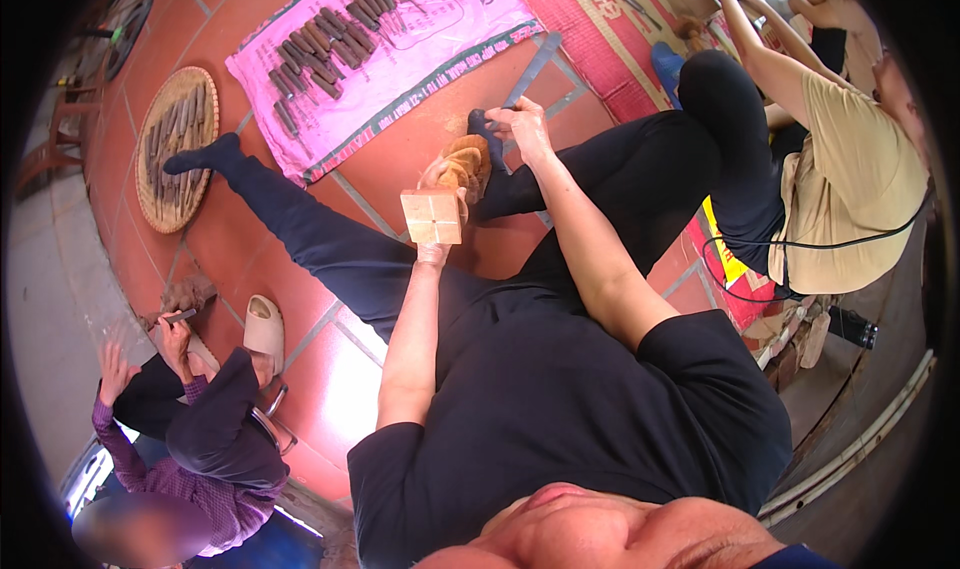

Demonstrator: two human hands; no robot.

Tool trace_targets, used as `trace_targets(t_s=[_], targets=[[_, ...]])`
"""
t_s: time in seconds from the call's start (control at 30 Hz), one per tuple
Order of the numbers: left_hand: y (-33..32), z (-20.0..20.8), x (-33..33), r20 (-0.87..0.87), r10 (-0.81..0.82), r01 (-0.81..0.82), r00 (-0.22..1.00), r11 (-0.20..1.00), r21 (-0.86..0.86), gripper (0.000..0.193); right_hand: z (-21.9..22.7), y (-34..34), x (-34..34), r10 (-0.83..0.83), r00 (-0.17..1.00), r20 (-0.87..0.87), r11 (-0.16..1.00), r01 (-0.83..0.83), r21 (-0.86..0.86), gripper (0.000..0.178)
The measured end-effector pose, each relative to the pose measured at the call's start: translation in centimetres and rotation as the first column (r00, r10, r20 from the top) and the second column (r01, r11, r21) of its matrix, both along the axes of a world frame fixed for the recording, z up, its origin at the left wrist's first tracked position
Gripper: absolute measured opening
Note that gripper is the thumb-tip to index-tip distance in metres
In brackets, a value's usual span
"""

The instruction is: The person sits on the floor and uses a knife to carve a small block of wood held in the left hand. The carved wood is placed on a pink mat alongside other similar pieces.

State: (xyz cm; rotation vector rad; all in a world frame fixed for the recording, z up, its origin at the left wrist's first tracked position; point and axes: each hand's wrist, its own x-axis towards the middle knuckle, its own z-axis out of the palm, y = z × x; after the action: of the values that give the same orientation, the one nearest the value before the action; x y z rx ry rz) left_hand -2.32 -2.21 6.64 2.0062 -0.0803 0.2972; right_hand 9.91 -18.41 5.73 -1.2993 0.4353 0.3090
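My left hand (433, 254) grips a light wooden block (431, 216) whose square face bears crossing lines. Most of its fingers are hidden behind the block. Just beyond is a rounded golden-brown piece (464, 165), possibly carved wood, against my dark-socked right foot (482, 127). My right hand (520, 129) is closed near the toes of that foot; I cannot make out what its fingers hold. A long flat grey metal blade (535, 67) extends away from beside its knuckles; whether the hand grips it is unclear.
Several dark-handled tools (325, 49) lie on a pink sack (400, 119) ahead. A round woven tray (200, 84) holding more long pieces stands at left, by my left foot. One person (190, 449) sits at lower left, another (850, 189) at right. A cable crosses the right side.
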Motion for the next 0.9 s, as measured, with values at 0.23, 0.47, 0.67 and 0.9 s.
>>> trace_targets(t_s=[0.23, 0.47, 0.67, 0.9], targets=[[-0.2, 0.8, 0.0, -0.033, 0.0, -0.004, 0.999, 0.995, -0.096, 0.039, -0.2, 0.5, -0.3, 0.14, 0.99, -0.007, 0.99, -0.14, 0.009, 0.009], [0.0, 0.5, 0.0, -0.075, 0.031, -0.033, 0.997, 0.999, -0.029, 0.04, -0.6, 0.1, 0.0, 0.03, 1.0, 0.001, 1.0, -0.03, 0.005, 0.012], [0.1, 0.7, 0.0, -0.063, 0.017, -0.025, 0.998, 0.992, -0.121, 0.041, -1.5, 0.1, -0.4, 0.045, 0.998, -0.045, 0.996, -0.042, 0.075, 0.012], [0.2, 0.1, -0.2, -0.076, 0.041, -0.05, 0.996, 0.991, -0.125, 0.041, -1.3, 0.3, -0.3, 0.049, 0.998, -0.028, 0.998, -0.048, 0.051, 0.014]])
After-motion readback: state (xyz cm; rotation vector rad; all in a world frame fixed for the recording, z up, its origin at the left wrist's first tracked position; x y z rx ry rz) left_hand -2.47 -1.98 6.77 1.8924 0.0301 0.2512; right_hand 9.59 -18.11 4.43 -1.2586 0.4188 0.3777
